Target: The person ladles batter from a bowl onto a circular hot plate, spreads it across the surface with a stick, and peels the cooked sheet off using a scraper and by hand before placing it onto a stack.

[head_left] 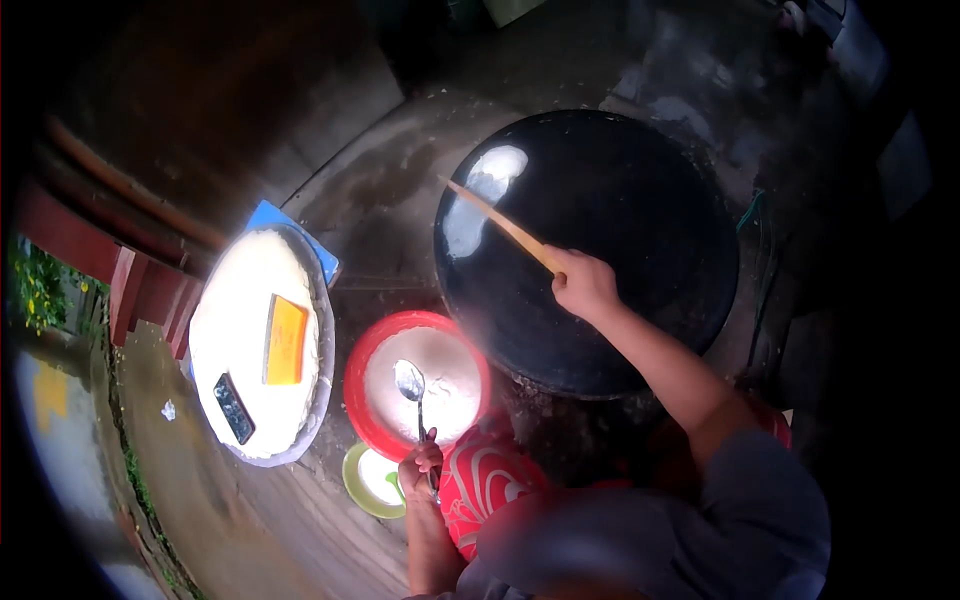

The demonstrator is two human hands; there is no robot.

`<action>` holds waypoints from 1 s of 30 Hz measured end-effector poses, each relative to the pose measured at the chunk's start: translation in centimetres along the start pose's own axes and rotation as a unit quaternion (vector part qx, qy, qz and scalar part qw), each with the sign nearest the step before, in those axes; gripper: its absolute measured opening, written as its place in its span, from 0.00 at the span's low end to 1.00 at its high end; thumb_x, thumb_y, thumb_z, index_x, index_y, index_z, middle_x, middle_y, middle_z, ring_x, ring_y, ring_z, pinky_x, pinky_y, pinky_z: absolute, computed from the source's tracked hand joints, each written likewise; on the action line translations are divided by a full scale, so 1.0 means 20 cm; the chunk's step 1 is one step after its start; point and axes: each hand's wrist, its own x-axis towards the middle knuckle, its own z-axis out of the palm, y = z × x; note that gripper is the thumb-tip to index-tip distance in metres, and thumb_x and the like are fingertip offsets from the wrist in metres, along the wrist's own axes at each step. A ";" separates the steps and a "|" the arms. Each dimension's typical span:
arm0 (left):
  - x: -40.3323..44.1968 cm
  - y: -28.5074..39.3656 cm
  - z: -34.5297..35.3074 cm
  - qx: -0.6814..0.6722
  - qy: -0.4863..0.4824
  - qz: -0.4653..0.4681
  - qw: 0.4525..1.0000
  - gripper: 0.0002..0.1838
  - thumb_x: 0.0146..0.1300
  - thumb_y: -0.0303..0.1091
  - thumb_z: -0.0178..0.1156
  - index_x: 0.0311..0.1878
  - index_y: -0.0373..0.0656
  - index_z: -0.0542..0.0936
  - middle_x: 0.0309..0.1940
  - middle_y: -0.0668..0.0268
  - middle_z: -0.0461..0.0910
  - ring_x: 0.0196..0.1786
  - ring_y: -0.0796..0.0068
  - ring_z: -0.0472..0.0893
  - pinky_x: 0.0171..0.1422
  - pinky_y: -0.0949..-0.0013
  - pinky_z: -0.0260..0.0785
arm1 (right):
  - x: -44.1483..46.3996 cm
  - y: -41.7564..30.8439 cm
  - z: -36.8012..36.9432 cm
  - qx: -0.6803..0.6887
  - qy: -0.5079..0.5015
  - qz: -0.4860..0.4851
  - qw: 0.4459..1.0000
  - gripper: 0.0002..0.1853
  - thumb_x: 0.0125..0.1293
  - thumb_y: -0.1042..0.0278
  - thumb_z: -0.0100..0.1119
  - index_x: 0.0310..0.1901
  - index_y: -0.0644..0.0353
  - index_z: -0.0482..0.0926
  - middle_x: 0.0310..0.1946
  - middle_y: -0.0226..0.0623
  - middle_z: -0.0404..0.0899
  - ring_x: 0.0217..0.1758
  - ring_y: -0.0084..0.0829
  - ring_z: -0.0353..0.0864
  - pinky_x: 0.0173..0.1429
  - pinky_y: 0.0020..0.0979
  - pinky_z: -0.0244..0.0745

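My right hand (584, 284) is closed around a long, flat wooden stick (508, 226). Its far end reaches over a white smear of batter (493, 178) near the left edge of a large round black griddle (620, 240). Lower down, my left hand (421, 464) grips the handle of a metal spoon (409, 380). The spoon's bowl, with some white on it, is above a red basin (356, 398) holding a pale, whitish mix. Whether the spoon touches that mix I cannot tell.
Left of the basin, a round tray (322, 400) bears a broad white layer, with an orange-yellow packet (287, 342) and a dark phone-like object (234, 408) on top. Something blue (318, 250) sticks out beneath it. A small green bowl (354, 484) stands beside my left hand.
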 end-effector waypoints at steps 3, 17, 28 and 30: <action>-0.01 -0.03 -0.01 0.001 0.006 0.009 1.000 0.20 0.64 0.25 0.35 0.55 0.19 0.60 0.27 0.61 0.65 0.24 0.73 0.65 0.26 0.73 0.61 | 0.14 0.13 0.03 -0.176 0.061 -0.045 0.982 0.27 0.47 0.72 0.57 0.54 0.53 0.73 0.34 0.36 0.76 0.33 0.37 0.78 0.38 0.34 0.75; 0.00 0.05 -0.06 0.021 -0.030 -0.027 0.999 0.20 0.62 0.23 0.39 0.56 0.20 0.62 0.28 0.63 0.66 0.26 0.75 0.65 0.27 0.75 0.62 | 0.17 0.25 -0.07 0.039 0.043 0.153 0.987 0.25 0.51 0.69 0.54 0.55 0.51 0.72 0.40 0.38 0.78 0.42 0.38 0.79 0.44 0.35 0.75; 0.01 0.05 -0.04 0.019 -0.014 -0.012 1.000 0.19 0.63 0.23 0.37 0.54 0.20 0.63 0.27 0.62 0.66 0.24 0.75 0.65 0.25 0.74 0.61 | 0.05 0.14 -0.09 -0.032 0.018 0.162 0.986 0.27 0.51 0.66 0.54 0.57 0.53 0.68 0.44 0.43 0.75 0.43 0.42 0.79 0.47 0.38 0.74; 0.04 0.05 -0.04 0.010 -0.009 -0.018 1.000 0.19 0.63 0.23 0.37 0.54 0.20 0.63 0.27 0.62 0.66 0.25 0.75 0.65 0.25 0.75 0.61 | 0.01 0.10 -0.06 -0.097 0.007 0.059 0.993 0.28 0.51 0.69 0.54 0.58 0.55 0.67 0.42 0.42 0.75 0.41 0.40 0.79 0.44 0.36 0.75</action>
